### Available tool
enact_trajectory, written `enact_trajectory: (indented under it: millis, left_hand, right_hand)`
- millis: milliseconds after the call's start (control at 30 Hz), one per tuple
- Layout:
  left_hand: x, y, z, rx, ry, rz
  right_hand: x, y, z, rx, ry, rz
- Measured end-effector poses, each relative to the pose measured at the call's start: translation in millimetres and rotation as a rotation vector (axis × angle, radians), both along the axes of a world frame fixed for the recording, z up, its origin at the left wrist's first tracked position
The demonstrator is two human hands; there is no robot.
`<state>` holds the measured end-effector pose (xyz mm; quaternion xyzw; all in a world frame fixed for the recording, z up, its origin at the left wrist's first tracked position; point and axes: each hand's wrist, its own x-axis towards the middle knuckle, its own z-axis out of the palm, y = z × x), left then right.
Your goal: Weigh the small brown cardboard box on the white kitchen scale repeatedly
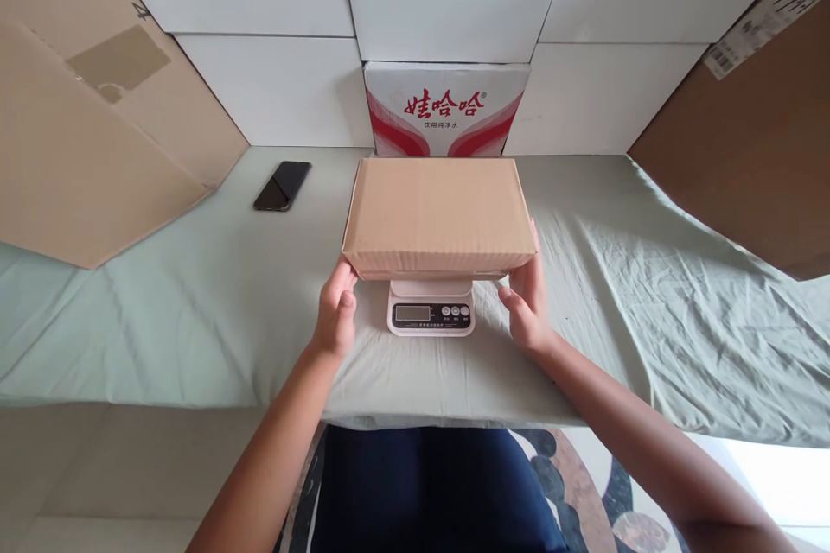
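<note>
A closed brown cardboard box (441,206) sits over a white digital kitchen scale (395,330), hiding the scale's platform. I cannot tell whether the box rests on the platform or hangs just above it. The scale's display looks blank, with several round buttons to its right. At the box's near left corner, my left hand (335,311) grips the side, its fingers partly hidden behind the cardboard. My right hand (526,307) holds the opposite side near the front right corner, thumb toward me and fingers partly out of sight.
A black smartphone (284,186) lies to the left on the green tablecloth (194,302). Behind stands a white and red carton (447,86) against a white tiled wall (272,91). Large cardboard sheets lean at the left (97,155) and right (758,138). The table's front edge is near me.
</note>
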<state>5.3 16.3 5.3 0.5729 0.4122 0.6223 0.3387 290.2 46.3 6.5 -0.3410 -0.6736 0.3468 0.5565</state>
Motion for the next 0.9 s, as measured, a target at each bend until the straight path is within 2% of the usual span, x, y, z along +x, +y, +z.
enact_trajectory:
  millis: [233, 567, 767, 900]
  left_hand:
    - [-2.6, -5.3, 2.0, -0.062, -0.012, -0.013]
    - [-3.1, -3.0, 1.6, -0.048, 0.006, -0.009]
    - [-21.3, 2.5, 6.7, 0.039, -0.076, 0.1]
    - [-26.0, 4.8, 6.4, 0.013, -0.078, 0.099]
  right_hand:
    - [-1.9, 0.5, 1.2, -0.009, -0.003, 0.016]
    - [-3.5, 2.4, 0.9, -0.026, 0.027, 0.001]
    - [6.6, 8.0, 8.4, -0.044, 0.059, -0.172]
    - [9.3, 10.1, 9.1, -0.073, 0.072, -0.165]
